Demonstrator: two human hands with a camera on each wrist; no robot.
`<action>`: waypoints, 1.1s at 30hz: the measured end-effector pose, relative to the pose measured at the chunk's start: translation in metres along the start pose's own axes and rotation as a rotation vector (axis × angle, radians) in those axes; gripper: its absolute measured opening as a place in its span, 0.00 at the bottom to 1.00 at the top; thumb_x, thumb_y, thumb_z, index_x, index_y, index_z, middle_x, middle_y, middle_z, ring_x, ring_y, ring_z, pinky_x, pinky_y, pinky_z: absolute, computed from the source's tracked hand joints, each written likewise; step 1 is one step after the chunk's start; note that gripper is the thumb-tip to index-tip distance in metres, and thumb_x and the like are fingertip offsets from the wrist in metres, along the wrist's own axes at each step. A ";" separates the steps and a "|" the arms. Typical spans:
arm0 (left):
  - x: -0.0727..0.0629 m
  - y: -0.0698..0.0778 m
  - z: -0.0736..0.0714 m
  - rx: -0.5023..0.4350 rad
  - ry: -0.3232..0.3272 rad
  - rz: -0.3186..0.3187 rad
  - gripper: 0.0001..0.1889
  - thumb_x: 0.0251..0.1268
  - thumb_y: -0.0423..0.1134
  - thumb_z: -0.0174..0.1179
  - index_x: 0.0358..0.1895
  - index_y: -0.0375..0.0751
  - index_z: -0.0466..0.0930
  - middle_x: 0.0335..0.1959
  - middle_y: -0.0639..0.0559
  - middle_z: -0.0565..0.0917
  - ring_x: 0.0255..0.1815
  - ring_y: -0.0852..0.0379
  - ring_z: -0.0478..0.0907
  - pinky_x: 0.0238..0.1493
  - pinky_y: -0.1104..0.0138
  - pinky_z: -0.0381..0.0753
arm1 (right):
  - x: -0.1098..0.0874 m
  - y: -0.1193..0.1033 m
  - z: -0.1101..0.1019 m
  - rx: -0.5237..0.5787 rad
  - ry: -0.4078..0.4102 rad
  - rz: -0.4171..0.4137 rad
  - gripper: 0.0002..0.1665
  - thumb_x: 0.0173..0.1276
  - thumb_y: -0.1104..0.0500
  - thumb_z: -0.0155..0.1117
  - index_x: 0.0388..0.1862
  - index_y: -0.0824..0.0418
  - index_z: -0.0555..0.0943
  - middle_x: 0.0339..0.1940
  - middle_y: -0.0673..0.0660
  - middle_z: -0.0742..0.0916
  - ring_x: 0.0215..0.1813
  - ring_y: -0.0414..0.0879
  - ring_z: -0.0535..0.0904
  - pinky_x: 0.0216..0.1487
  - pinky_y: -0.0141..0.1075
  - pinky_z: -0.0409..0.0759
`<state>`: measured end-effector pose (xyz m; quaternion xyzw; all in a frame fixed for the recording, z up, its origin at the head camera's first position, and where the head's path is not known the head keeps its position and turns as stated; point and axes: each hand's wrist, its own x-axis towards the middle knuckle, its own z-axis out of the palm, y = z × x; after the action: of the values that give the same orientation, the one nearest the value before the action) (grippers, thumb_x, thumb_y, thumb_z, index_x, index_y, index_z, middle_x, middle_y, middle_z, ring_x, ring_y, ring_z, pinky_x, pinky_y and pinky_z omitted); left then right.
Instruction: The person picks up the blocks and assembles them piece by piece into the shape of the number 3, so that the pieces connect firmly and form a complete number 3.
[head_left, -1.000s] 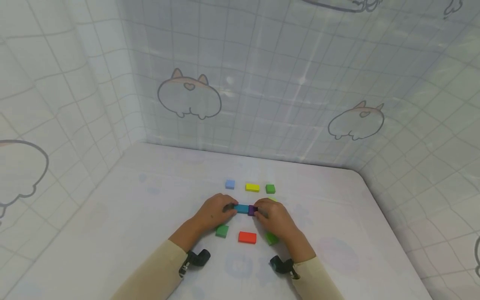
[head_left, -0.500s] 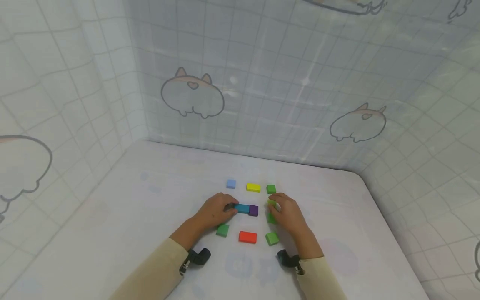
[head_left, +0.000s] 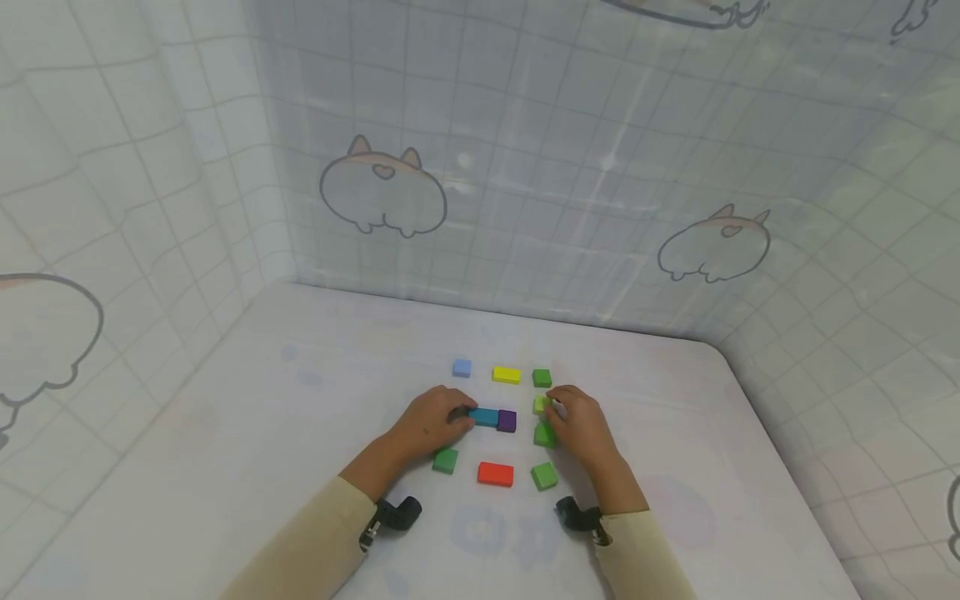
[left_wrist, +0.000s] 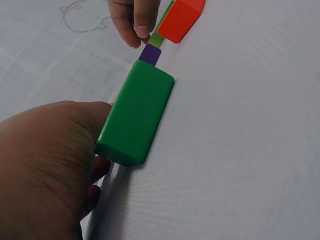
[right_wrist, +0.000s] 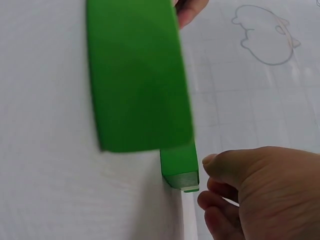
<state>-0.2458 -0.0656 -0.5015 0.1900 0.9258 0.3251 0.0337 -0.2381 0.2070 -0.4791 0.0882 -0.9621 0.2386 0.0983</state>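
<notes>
In the head view, my left hand (head_left: 429, 425) pinches the left end of a teal block (head_left: 486, 417) between thumb and fingers. A purple block (head_left: 507, 421) touches the teal block's right end. My right hand (head_left: 587, 427) is at the right end of a light green block (head_left: 540, 405), thumb and fingers parted with nothing visible between them. Just below that lies a green block (head_left: 543, 435), partly behind the right hand. In the left wrist view, a green block (left_wrist: 137, 112) hides the left fingertips. The right wrist view shows the right thumb (right_wrist: 220, 165) apart from the green blocks.
Behind the hands lie a light blue block (head_left: 462, 368), a yellow block (head_left: 506, 375) and a green block (head_left: 542, 378). Nearer are a dark green block (head_left: 446, 461), a red block (head_left: 496, 474) and another green block (head_left: 544, 476). Patterned curtains (head_left: 525, 167) surround the white table (head_left: 337, 350).
My right hand has let go of the purple block and moved right to the light green one, then slightly farther right. The left hand stays on the teal block.
</notes>
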 end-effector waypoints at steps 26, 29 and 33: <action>-0.002 0.001 0.000 0.005 0.011 0.008 0.15 0.67 0.47 0.64 0.54 0.53 0.84 0.52 0.60 0.84 0.56 0.58 0.76 0.60 0.58 0.78 | -0.001 0.003 0.003 0.022 -0.020 0.038 0.14 0.67 0.61 0.68 0.51 0.64 0.85 0.52 0.57 0.87 0.56 0.51 0.83 0.59 0.46 0.81; -0.002 0.000 0.000 0.003 0.010 0.006 0.15 0.67 0.47 0.64 0.54 0.53 0.84 0.52 0.60 0.84 0.56 0.59 0.76 0.61 0.58 0.78 | -0.001 0.002 0.003 0.029 -0.023 0.038 0.14 0.67 0.61 0.68 0.50 0.64 0.85 0.52 0.57 0.87 0.56 0.51 0.83 0.59 0.46 0.81; -0.001 0.000 0.001 0.000 0.010 0.002 0.15 0.67 0.48 0.64 0.54 0.53 0.84 0.52 0.60 0.84 0.55 0.60 0.77 0.60 0.58 0.78 | -0.001 0.002 0.004 0.041 -0.012 0.012 0.14 0.66 0.62 0.69 0.50 0.64 0.85 0.51 0.58 0.87 0.56 0.51 0.83 0.59 0.46 0.81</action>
<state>-0.2451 -0.0659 -0.5022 0.1896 0.9257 0.3260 0.0287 -0.2387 0.2073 -0.4837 0.0860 -0.9581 0.2582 0.0893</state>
